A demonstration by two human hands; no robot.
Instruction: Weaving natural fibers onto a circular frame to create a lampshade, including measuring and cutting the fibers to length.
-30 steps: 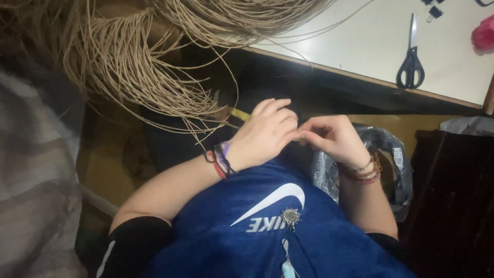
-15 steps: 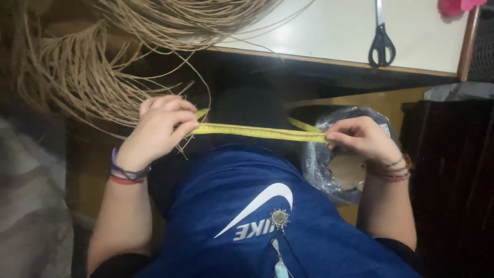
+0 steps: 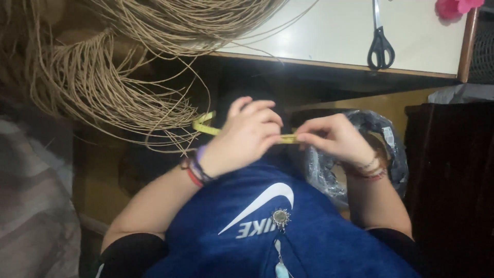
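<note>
A person sits close against a pale, wood-edged tabletop (image 3: 329,36), seen from above over a blue shirt (image 3: 267,226). Both hands meet just above the lap, below the tabletop's front edge. The left hand (image 3: 242,139) has its fingers curled over a narrow yellow measuring tape (image 3: 206,125), its grip closed on the tape; a short folded loop of tape sticks out to the left past the knuckles. The right hand (image 3: 334,139) pinches the same tape between thumb and forefinger, a narrow, closed grip, with only a small bit of yellow showing between the two hands. The hands are nearly touching.

To the left, a large bundle of thin tan cord strands (image 3: 118,87) hangs off the tabletop's edge and fans downward, its loose ends reaching just beside the left hand and the tape loop. More of the same cord is heaped on the tabletop's left part. Far to the right on the tabletop lie black-handled scissors (image 3: 380,41), well apart from the hands, with bare pale surface around them, and a pink object (image 3: 455,7) sits at the top corner.

Under the right wrist rests a clear plastic bag with something dark inside (image 3: 381,139). A dark cabinet side (image 3: 453,185) closes in the right; striped grey cloth (image 3: 31,206) fills the left.
</note>
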